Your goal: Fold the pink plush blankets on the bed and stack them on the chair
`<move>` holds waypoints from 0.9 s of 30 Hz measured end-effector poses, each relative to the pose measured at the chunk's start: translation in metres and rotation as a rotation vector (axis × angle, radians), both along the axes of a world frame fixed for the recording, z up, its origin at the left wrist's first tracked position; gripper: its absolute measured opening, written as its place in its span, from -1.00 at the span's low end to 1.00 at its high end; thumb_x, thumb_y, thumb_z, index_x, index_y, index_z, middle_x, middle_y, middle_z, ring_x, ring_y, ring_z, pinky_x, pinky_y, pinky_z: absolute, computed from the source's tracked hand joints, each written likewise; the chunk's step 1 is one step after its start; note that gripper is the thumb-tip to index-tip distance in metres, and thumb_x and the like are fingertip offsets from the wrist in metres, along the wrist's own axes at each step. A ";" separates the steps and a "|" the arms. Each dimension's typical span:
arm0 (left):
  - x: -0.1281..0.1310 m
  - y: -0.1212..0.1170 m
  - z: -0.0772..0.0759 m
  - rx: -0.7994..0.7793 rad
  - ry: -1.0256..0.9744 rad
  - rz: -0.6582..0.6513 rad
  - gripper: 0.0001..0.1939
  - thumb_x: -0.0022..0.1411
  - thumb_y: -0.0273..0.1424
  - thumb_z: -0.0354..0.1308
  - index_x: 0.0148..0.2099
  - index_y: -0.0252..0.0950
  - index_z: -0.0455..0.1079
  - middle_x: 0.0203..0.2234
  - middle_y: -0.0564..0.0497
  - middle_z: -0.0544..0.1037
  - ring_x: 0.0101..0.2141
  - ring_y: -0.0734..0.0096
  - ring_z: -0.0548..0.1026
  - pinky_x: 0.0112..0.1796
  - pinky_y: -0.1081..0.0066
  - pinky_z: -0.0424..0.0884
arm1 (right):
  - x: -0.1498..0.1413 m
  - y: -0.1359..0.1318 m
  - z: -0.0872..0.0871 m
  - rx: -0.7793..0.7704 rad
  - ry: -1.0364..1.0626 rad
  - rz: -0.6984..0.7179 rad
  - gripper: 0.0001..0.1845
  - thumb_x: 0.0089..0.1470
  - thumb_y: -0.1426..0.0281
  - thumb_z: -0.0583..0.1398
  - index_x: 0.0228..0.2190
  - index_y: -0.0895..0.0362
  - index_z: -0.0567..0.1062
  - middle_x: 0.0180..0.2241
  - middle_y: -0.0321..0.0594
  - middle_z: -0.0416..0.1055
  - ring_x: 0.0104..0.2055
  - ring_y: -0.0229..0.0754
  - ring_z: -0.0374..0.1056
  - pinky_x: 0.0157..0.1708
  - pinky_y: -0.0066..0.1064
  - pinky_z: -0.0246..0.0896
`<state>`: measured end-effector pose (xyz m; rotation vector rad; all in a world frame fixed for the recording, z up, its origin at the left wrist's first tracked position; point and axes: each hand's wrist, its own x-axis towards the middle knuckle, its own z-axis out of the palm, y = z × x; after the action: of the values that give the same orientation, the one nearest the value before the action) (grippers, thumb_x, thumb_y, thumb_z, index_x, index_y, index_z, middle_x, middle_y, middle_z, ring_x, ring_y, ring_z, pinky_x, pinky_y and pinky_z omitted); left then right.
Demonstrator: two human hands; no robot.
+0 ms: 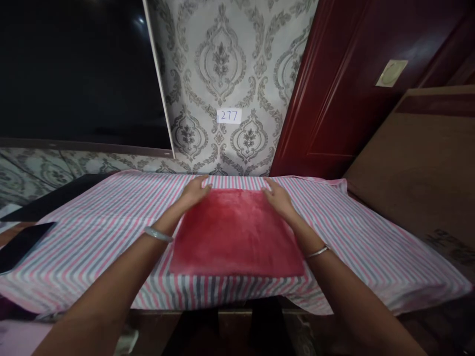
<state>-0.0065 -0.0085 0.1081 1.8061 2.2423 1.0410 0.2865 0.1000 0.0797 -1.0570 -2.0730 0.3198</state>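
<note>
A red plush cloth (pixel 237 232) lies flat as a rectangle on a table covered with a pink, grey and white striped cloth (pixel 111 217). My left hand (pixel 193 192) rests flat on the red cloth's far left corner, fingers stretched out. My right hand (pixel 277 198) lies on the far right corner, fingers also extended. Each wrist wears a bangle. Neither hand holds anything.
A dark phone (pixel 22 244) lies at the table's left edge. A large black screen (pixel 77 69) hangs on the patterned wall, with a paper label "277" (pixel 229 116) beside it. A dark red door (pixel 352 79) and a brown board (pixel 419 168) stand to the right.
</note>
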 end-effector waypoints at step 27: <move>0.065 0.003 -0.086 -0.351 0.569 -0.064 -0.36 0.46 -0.21 -0.19 0.48 -0.32 0.02 0.45 -0.21 0.03 0.44 0.01 -0.06 0.35 -0.22 -0.12 | -0.024 -0.002 -0.061 -0.199 -0.663 -0.193 -0.37 0.40 0.22 -0.11 0.39 0.16 0.11 0.46 -0.08 -0.13 0.49 -0.01 -0.22 0.39 0.03 -0.25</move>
<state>0.0582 -0.0051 0.0219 2.1726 2.4158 0.0949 0.2628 0.0985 0.0184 -1.6369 -2.5174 0.0777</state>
